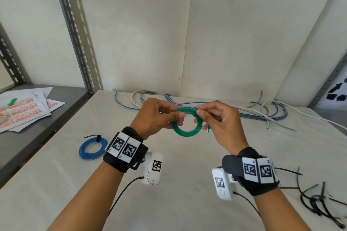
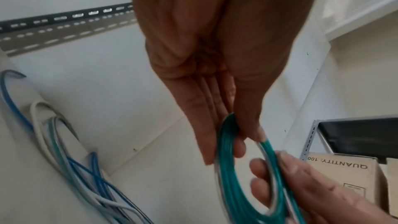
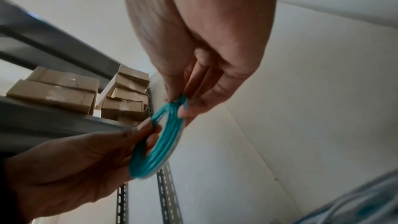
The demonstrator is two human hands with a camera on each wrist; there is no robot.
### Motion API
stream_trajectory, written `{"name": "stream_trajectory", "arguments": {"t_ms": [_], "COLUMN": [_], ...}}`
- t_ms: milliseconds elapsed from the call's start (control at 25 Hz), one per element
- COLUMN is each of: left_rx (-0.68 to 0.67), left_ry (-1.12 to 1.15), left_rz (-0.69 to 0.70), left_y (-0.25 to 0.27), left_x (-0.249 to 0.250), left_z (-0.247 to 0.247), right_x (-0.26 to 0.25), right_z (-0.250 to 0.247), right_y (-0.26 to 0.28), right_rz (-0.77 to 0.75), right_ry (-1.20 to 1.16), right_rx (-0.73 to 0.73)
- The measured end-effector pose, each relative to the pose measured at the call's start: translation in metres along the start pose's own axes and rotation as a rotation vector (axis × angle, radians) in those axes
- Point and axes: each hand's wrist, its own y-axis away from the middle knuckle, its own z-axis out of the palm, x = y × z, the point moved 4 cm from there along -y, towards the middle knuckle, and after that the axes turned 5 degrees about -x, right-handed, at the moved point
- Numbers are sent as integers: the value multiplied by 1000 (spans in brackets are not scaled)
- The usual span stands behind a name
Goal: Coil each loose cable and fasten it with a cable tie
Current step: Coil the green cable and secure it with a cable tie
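A green cable coil (image 1: 185, 133) hangs in the air over the white table (image 1: 169, 184), held between both hands. My left hand (image 1: 179, 119) pinches its left side between thumb and fingers. My right hand (image 1: 200, 116) pinches the upper right part, and a short free end (image 1: 208, 129) sticks out below it. In the left wrist view the left hand (image 2: 241, 142) clamps the green coil (image 2: 228, 185). The right wrist view has the right hand (image 3: 178, 105) pinching the top of the coil (image 3: 159, 151). A blue coil (image 1: 93, 148) bound with a black tie lies at the left.
Loose blue and white cables (image 1: 262, 114) sprawl along the back of the table by the wall. Several black cable ties (image 1: 317, 199) lie at the right front. Papers (image 1: 24, 108) cover a grey shelf to the left. Cardboard boxes (image 3: 64, 89) sit on side shelving.
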Motion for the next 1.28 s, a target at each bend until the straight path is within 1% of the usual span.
{"name": "stream_trajectory", "arguments": {"t_ms": [80, 120, 240, 400, 480, 640, 760, 840, 960, 1040, 1160, 1280], "left_rx": [43, 63, 110, 133, 151, 152, 126, 74, -69, -101, -86, -49], "left_ry": [55, 79, 154, 184, 219, 257, 192, 84, -34, -68, -63, -33], "left_rz": [9, 14, 14, 29, 37, 14, -24, -57, -30, -23, -7, 9], "left_y": [0, 0, 1, 0, -1, -2, -4, -6, -1, 1, 3, 3], "left_x": [1, 1, 1, 1, 1, -1, -3, -6, -3, 0, 3, 6], "left_z": [2, 2, -2, -2, -1, 2, 2, 1, 4, 5, 3, 4], "right_x": [4, 6, 10, 11, 11, 9, 5, 3, 2, 1, 0, 4], "right_z": [4, 7, 14, 18, 22, 22, 13, 7, 6, 3, 1, 6], "right_y": [5, 6, 8, 11, 13, 13, 5, 2, 1, 0, 0, 3], "right_rz": [-8, -12, -21, -11, -19, -10, -3, -14, -15, -5, -16, -28], "right_ry": [-82, -102, -115, -247, -265, -350, -386, -321, -126, -71, -104, -139], "right_rx": [100, 114, 89, 225, 247, 226, 211, 130, -80, -137, -121, -62]}}
